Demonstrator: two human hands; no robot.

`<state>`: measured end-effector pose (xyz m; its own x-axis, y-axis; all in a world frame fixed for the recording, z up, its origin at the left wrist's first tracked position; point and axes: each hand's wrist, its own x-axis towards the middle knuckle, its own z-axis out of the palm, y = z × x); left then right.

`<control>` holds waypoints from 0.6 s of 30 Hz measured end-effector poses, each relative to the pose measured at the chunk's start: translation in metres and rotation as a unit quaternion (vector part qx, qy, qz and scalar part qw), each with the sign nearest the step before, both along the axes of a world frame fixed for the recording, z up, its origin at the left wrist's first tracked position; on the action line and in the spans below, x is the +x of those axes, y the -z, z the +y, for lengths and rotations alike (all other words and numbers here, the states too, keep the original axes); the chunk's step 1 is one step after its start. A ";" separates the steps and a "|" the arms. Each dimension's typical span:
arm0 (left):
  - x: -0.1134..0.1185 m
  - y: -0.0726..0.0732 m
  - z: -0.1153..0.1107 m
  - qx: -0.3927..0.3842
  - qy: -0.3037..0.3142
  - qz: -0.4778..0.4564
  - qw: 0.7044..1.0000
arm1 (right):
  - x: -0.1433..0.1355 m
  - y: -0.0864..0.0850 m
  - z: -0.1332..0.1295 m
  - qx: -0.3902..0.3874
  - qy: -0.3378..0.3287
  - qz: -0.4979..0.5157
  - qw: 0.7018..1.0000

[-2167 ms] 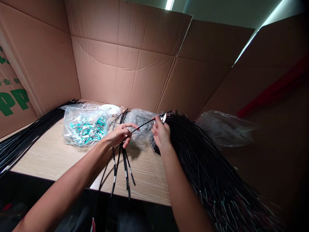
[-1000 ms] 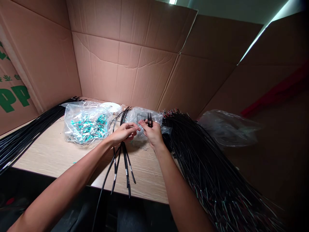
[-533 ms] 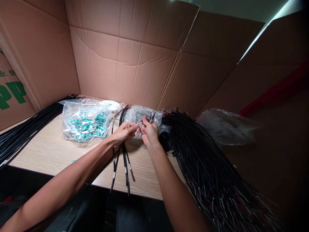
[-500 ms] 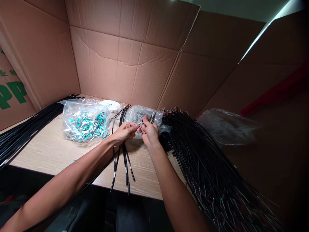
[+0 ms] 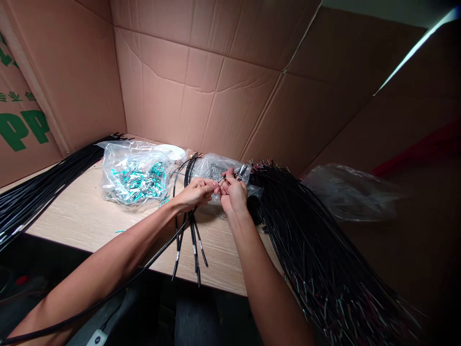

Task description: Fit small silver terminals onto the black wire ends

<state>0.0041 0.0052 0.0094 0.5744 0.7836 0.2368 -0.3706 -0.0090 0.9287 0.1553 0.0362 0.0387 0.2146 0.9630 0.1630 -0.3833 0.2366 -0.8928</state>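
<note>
My left hand [image 5: 199, 193] is closed, its thumb and forefinger pinching the end of a black cable [image 5: 154, 260] that trails under the forearm to the lower left. Touching it is my right hand [image 5: 236, 196], wrapped round a small pair of scissors [image 5: 241, 171] whose blades point up and away. The right fingertips also meet the thin wire end between the hands; its details are too small to make out. Behind the hands lies a clear bag of small grey metal parts [image 5: 217, 168]. Several short black cables [image 5: 195, 240] hang over beside the left wrist.
A clear bag of teal-and-silver pieces [image 5: 139, 181] sits left on the wooden table [image 5: 82, 211]. Black cable bundles lie at the far left [image 5: 68, 166] and right [image 5: 306, 230]. Crumpled clear plastic [image 5: 349, 192] is farther right. Cardboard walls [image 5: 165, 105] enclose the back.
The view has shifted, so everything sits slightly farther right. Both hands stay together with the cable and scissors. The cable's trailing length now shows more clearly below the left forearm.
</note>
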 end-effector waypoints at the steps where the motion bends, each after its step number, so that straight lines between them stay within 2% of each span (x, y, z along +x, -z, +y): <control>1: -0.002 0.001 -0.001 0.003 0.008 0.010 1.000 | 0.012 -0.008 0.002 0.008 0.044 0.008 0.999; 3: -0.005 0.004 -0.001 0.003 0.006 0.026 1.000 | 0.041 -0.024 0.003 0.034 0.122 0.031 0.991; 5: -0.005 0.008 0.001 -0.003 -0.017 0.024 1.000 | 0.067 -0.035 0.000 0.120 0.198 0.017 0.973; 7: -0.002 0.010 0.003 -0.004 -0.046 0.017 0.999 | 0.081 -0.038 -0.005 0.158 0.215 -0.042 0.963; 10: 0.002 0.012 0.004 0.012 -0.078 0.029 0.996 | 0.079 -0.029 -0.012 0.139 0.183 -0.098 0.968; 12: 0.002 0.012 0.004 0.018 -0.099 0.035 0.994 | 0.071 -0.024 -0.014 0.124 0.188 -0.119 0.967; 14: 0.001 0.011 0.004 0.015 -0.122 0.039 0.992 | 0.064 -0.023 -0.016 0.127 0.242 -0.150 0.950; 18: -0.001 0.012 0.006 0.009 -0.151 0.046 0.987 | 0.066 -0.031 -0.025 0.169 0.389 -0.228 0.876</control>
